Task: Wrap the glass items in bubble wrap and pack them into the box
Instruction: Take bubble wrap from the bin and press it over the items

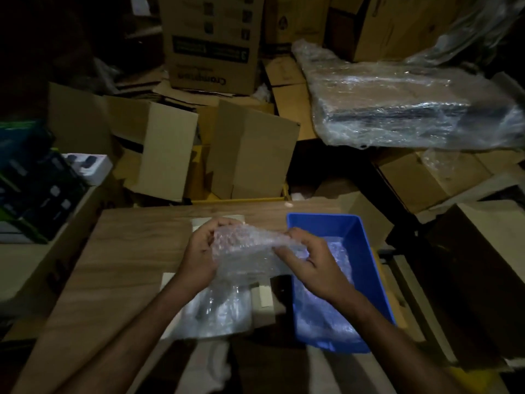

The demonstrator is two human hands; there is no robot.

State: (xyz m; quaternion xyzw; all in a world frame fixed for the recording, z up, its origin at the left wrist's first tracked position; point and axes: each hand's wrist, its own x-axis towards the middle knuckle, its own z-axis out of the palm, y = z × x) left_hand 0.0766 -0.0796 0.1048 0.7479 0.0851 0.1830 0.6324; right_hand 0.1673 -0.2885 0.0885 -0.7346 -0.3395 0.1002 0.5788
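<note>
Both my hands hold a bundle of bubble wrap (247, 251) above the wooden table (127, 251). My left hand (199, 254) grips its left side with curled fingers. My right hand (309, 260) pinches its right end. Whatever is inside the wrap is hidden. A blue plastic box (360, 237) stands to the right, with bubble-wrapped pieces (324, 314) lying inside it. More bubble wrap (218, 311) lies on the table under my hands, over pale cardboard pieces.
Open cardboard boxes (250, 149) crowd the area behind the table. A large flat plastic-wrapped package (397, 106) lies at the back right. Dark printed boxes (37, 191) stack at the left. More cartons (483, 265) stand to the right. The room is dim.
</note>
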